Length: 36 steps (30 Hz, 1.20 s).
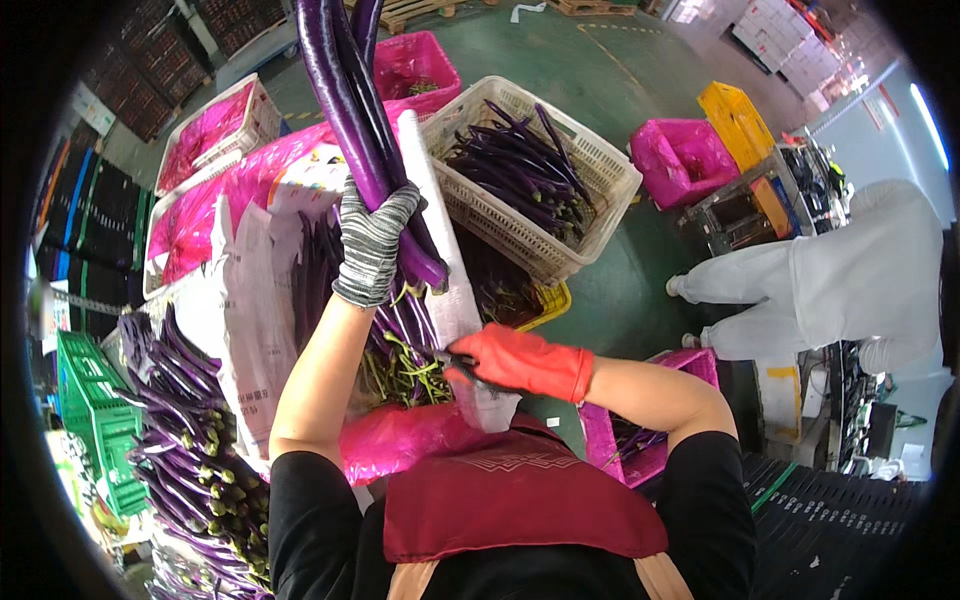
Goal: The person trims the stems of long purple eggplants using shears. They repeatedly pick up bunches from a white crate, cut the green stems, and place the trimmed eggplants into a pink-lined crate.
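Apparently, from the head view, printed in dark characters on the left wall of the white carton (pixel 238 320), running sideways and bent by the lens; also printed in bright colours on a flap, too slanted to make out. Marked with pale angular lines on the dark red apron (pixel 520 505).

Stretched forward from the lower edge, with a nearly straight forearm: left hand (pixel 378 245), in a grey-striped glove, wrapped tightly around long purple eggplants (pixel 345 110), held up above the carton. Bent at the elbow, in from the right: right hand (pixel 520 362), in a red glove, closed around a dark cutting tool (pixel 475 375), near green stems (pixel 412 380) by the carton's right wall.

Counted in the left grip: at least three eggplants, overlapping. Counted around: one white crate (pixel 508 228) of more eggplants, just right of the carton; two yellow crates (pixel 740 120); one green crate (pixel 115 430); one co-worker (pixel 850 285) in pale clothes, well apart. Too crowded to count: eggplant pile (pixel 190 450) left of the carton.
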Available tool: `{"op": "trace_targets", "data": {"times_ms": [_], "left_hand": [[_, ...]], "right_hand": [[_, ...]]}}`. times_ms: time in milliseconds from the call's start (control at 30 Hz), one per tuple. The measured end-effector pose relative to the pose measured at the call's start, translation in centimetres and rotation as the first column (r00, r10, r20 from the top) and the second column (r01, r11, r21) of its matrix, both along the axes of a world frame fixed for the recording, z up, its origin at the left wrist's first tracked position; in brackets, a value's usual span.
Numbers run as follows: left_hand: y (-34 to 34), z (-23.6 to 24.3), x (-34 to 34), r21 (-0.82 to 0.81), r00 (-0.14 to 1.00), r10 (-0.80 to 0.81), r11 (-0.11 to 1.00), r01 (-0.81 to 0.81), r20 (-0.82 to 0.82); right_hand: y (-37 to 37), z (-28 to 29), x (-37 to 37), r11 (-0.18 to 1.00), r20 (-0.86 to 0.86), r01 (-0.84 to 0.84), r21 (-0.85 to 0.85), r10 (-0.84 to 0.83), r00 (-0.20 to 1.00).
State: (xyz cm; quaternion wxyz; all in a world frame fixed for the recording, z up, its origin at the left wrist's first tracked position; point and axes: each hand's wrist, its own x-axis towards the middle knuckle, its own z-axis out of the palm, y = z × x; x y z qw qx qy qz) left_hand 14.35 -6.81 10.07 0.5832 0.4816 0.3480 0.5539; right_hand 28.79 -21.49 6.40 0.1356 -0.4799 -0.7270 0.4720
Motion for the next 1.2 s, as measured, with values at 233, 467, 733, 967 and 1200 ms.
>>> {"op": "trace_targets", "data": {"times_ms": [233,467,733,967,1200], "left_hand": [[1.9,1.0,10.7,-0.332,0.994,-0.067,0.939,0.091,0.082],[12.0,-9.3,16.9,-0.460,0.952,-0.246,0.877,0.138,-0.183],[8.5,-10.2,6.9,0.038,0.952,-0.051,0.997,0.066,-0.300],[7.2,-13.5,-17.1,-0.427,0.865,0.337,0.765,-0.481,-0.372],[3.6,-23.5,-27.5,-0.426,0.511,-0.087,0.679,-0.598,-0.855]], "right_hand": [[-4.0,0.5,3.9,0.990,-0.182,-0.078,-0.118,0.055,0.982],[-7.1,2.4,7.3,0.949,-0.109,0.047,-0.313,-0.085,0.990],[-6.5,0.5,6.7,0.707,-0.309,0.092,-0.701,-0.418,0.854],[-4.1,0.2,0.0,0.544,-0.590,-0.246,-0.802,-0.658,0.468],[-4.5,-2.3,-3.1,0.830,-0.546,0.069,-0.554,-0.425,0.722]]}}
